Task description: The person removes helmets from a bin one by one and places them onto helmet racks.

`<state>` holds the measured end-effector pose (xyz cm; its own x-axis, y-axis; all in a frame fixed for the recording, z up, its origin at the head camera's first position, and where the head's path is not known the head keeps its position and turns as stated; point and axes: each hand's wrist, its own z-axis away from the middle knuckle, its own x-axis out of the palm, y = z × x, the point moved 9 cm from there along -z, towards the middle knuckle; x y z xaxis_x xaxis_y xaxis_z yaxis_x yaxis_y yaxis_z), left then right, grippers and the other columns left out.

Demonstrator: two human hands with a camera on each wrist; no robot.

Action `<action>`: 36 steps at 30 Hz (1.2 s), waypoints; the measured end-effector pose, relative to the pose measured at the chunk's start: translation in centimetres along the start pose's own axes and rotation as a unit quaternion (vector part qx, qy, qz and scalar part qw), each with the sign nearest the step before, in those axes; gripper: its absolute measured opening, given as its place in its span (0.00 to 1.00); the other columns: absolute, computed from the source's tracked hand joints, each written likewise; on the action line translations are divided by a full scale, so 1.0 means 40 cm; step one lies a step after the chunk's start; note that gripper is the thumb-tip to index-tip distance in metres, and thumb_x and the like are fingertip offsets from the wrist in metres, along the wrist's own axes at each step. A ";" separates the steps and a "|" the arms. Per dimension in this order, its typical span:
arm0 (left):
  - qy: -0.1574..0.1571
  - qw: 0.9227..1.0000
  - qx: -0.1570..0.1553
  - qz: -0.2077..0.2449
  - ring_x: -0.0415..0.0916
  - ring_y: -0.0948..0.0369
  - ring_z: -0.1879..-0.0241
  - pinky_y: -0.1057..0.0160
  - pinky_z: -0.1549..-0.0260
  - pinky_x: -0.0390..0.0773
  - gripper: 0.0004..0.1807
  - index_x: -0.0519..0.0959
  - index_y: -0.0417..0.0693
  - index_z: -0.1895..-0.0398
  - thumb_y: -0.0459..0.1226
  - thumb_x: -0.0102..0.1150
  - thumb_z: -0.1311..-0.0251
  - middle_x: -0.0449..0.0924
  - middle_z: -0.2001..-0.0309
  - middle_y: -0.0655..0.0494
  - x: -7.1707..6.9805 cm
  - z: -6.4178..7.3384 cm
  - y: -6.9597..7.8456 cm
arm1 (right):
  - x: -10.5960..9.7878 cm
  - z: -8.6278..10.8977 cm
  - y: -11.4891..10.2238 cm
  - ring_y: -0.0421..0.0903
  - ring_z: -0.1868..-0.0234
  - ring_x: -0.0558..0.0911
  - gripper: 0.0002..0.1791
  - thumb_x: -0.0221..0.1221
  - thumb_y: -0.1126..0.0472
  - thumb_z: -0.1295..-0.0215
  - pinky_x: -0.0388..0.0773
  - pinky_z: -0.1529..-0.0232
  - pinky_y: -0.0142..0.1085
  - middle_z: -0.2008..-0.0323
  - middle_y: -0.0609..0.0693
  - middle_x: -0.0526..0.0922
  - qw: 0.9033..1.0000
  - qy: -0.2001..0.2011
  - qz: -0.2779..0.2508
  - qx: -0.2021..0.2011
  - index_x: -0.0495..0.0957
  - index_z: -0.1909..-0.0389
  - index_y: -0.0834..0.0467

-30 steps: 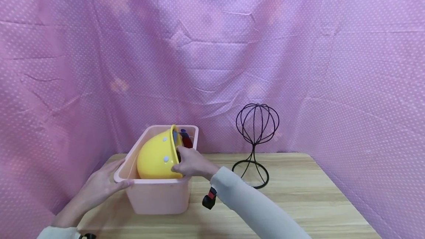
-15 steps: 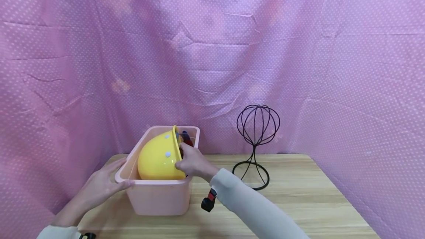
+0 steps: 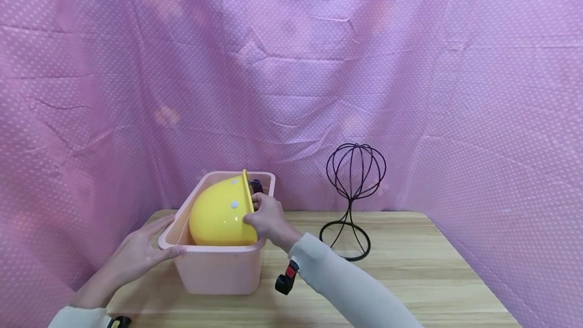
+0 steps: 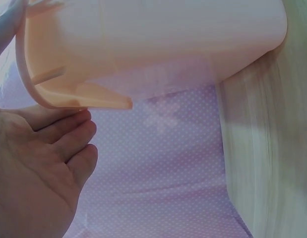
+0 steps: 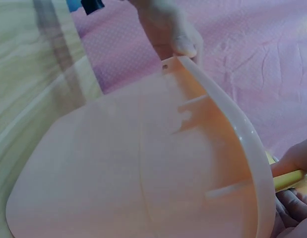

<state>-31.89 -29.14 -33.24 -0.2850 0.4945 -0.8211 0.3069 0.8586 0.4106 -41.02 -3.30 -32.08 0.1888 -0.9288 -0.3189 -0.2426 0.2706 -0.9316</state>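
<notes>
Biggest change over the last second: yellow hard hat (image 3: 221,218) tipped further up and raised a little inside the pink bin (image 3: 214,272), brim (image 3: 248,194) now standing near vertical and poking above the bin's rim, so looks like it's on its way out rather than settling in. Right hand (image 3: 266,218) pinching that brim, thumb on the outside, fingers curled round the edge; right wrist view only catches a sliver of yellow between fingertips (image 5: 287,171). Left hand (image 3: 136,252) same spot as before, fingers straight and flat against the bin's near-left corner, nothing gripped, just steadying; left wrist view shows the palm (image 4: 39,168) right beside the rim. Pink dotted cloth (image 3: 291,65) behind and on both sides of the grip, wooden table (image 3: 410,277) underneath. Right of the grip, well apart: black wire hat stand (image 3: 354,196), nothing on it. Just behind the grip, inside the bin, something dark, too hidden to tell what. In the way: only the bin wall the hat leans on.
</notes>
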 end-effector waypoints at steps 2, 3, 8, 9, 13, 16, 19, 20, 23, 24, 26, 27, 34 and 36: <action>0.001 1.000 0.000 -0.002 0.62 0.22 0.33 0.15 0.52 0.65 0.47 0.63 0.51 0.23 0.57 0.69 0.42 0.65 0.27 0.31 -0.001 -0.003 0.000 | -0.003 0.003 -0.001 0.45 0.57 0.88 0.24 0.65 0.75 0.48 0.89 0.54 0.40 0.56 0.53 0.87 1.000 0.006 -0.008 0.001 0.79 0.48 0.60; 0.000 1.000 -0.001 -0.003 0.61 0.22 0.33 0.15 0.51 0.65 0.47 0.63 0.51 0.23 0.57 0.69 0.42 0.65 0.27 0.32 -0.001 -0.003 -0.001 | -0.005 0.003 -0.001 0.46 0.58 0.88 0.24 0.65 0.74 0.47 0.89 0.55 0.40 0.56 0.53 0.87 1.000 0.008 -0.011 0.001 0.79 0.47 0.60; 0.000 1.000 0.002 -0.002 0.60 0.21 0.33 0.15 0.51 0.64 0.47 0.64 0.49 0.23 0.57 0.69 0.42 0.65 0.27 0.32 0.000 -0.001 -0.001 | -0.009 0.008 0.006 0.47 0.57 0.88 0.23 0.65 0.74 0.46 0.90 0.57 0.40 0.56 0.53 0.87 0.999 0.012 -0.043 0.012 0.79 0.47 0.59; 0.000 1.000 0.002 -0.002 0.60 0.21 0.33 0.15 0.52 0.64 0.47 0.63 0.49 0.23 0.56 0.69 0.42 0.65 0.27 0.32 0.000 -0.001 -0.001 | -0.011 0.008 0.008 0.47 0.57 0.89 0.23 0.65 0.73 0.46 0.90 0.57 0.40 0.56 0.53 0.87 0.999 0.013 -0.051 0.013 0.79 0.47 0.59; 0.001 1.000 0.001 -0.004 0.60 0.21 0.33 0.15 0.52 0.65 0.47 0.63 0.47 0.24 0.57 0.69 0.42 0.64 0.27 0.31 0.000 0.001 -0.002 | -0.022 0.011 0.001 0.48 0.56 0.89 0.25 0.65 0.72 0.45 0.90 0.56 0.40 0.55 0.54 0.87 0.997 0.020 -0.071 0.003 0.78 0.43 0.60; 0.000 1.000 -0.003 -0.004 0.60 0.22 0.33 0.15 0.51 0.65 0.48 0.63 0.46 0.24 0.57 0.69 0.42 0.65 0.27 0.31 0.001 0.002 -0.004 | -0.032 0.015 -0.008 0.48 0.55 0.89 0.27 0.66 0.71 0.45 0.89 0.54 0.40 0.53 0.54 0.88 0.996 0.023 -0.091 -0.005 0.78 0.41 0.60; -0.003 1.000 -0.007 -0.003 0.60 0.22 0.32 0.16 0.50 0.64 0.49 0.62 0.46 0.23 0.58 0.69 0.42 0.64 0.27 0.32 0.001 0.002 -0.004 | -0.043 0.018 -0.020 0.48 0.55 0.90 0.27 0.66 0.71 0.45 0.89 0.54 0.40 0.53 0.55 0.88 0.992 0.021 -0.120 -0.015 0.78 0.41 0.61; -0.004 1.000 -0.007 -0.003 0.60 0.22 0.32 0.16 0.50 0.64 0.49 0.62 0.45 0.23 0.58 0.69 0.42 0.64 0.27 0.31 0.001 0.001 -0.004 | -0.048 0.018 -0.026 0.48 0.55 0.90 0.27 0.65 0.71 0.45 0.89 0.53 0.40 0.53 0.56 0.88 0.991 0.021 -0.129 -0.019 0.78 0.42 0.62; -0.006 1.000 -0.007 -0.005 0.59 0.22 0.32 0.16 0.49 0.64 0.50 0.61 0.45 0.23 0.59 0.68 0.42 0.63 0.26 0.30 -0.001 -0.001 -0.003 | -0.060 0.017 -0.044 0.49 0.54 0.89 0.26 0.65 0.72 0.46 0.89 0.51 0.41 0.52 0.59 0.88 0.987 0.021 -0.157 -0.034 0.78 0.42 0.64; -0.006 1.000 -0.008 -0.006 0.59 0.22 0.32 0.16 0.49 0.64 0.51 0.60 0.44 0.23 0.59 0.68 0.42 0.63 0.26 0.30 -0.002 -0.003 -0.002 | -0.066 0.016 -0.050 0.49 0.54 0.89 0.26 0.65 0.72 0.46 0.88 0.51 0.41 0.52 0.59 0.87 0.985 0.023 -0.164 -0.038 0.79 0.43 0.64; -0.007 1.000 -0.005 -0.006 0.59 0.22 0.32 0.16 0.49 0.64 0.51 0.60 0.43 0.23 0.59 0.69 0.42 0.63 0.26 0.30 -0.003 -0.005 -0.001 | -0.075 0.014 -0.060 0.49 0.54 0.89 0.26 0.64 0.73 0.47 0.88 0.50 0.40 0.52 0.60 0.87 0.984 0.026 -0.172 -0.046 0.78 0.43 0.65; -0.007 1.000 -0.006 -0.006 0.59 0.22 0.32 0.16 0.48 0.64 0.51 0.60 0.43 0.23 0.59 0.69 0.42 0.63 0.26 0.30 -0.004 -0.006 -0.001 | -0.079 0.014 -0.064 0.50 0.54 0.89 0.26 0.64 0.73 0.47 0.88 0.49 0.40 0.52 0.61 0.87 0.983 0.028 -0.178 -0.049 0.79 0.43 0.65; -0.008 1.000 -0.013 -0.008 0.60 0.23 0.32 0.17 0.48 0.64 0.51 0.62 0.42 0.24 0.60 0.68 0.43 0.64 0.27 0.30 -0.005 -0.004 -0.005 | -0.113 0.015 -0.079 0.52 0.49 0.89 0.30 0.63 0.74 0.46 0.87 0.47 0.40 0.48 0.63 0.86 0.976 0.032 -0.205 -0.065 0.76 0.38 0.65; -0.006 1.000 -0.013 -0.009 0.61 0.22 0.32 0.17 0.48 0.65 0.50 0.63 0.43 0.24 0.60 0.68 0.43 0.65 0.27 0.30 -0.006 -0.003 -0.005 | -0.127 0.014 -0.082 0.52 0.50 0.89 0.28 0.63 0.74 0.46 0.87 0.48 0.40 0.48 0.63 0.87 0.975 0.038 -0.209 -0.065 0.77 0.40 0.66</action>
<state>-31.99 -29.41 -33.08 -0.2786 0.4769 -0.8337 0.2770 0.8710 0.4057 -40.64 0.66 -27.50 0.2267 -0.9686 0.1017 -0.2797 -0.1648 -0.9458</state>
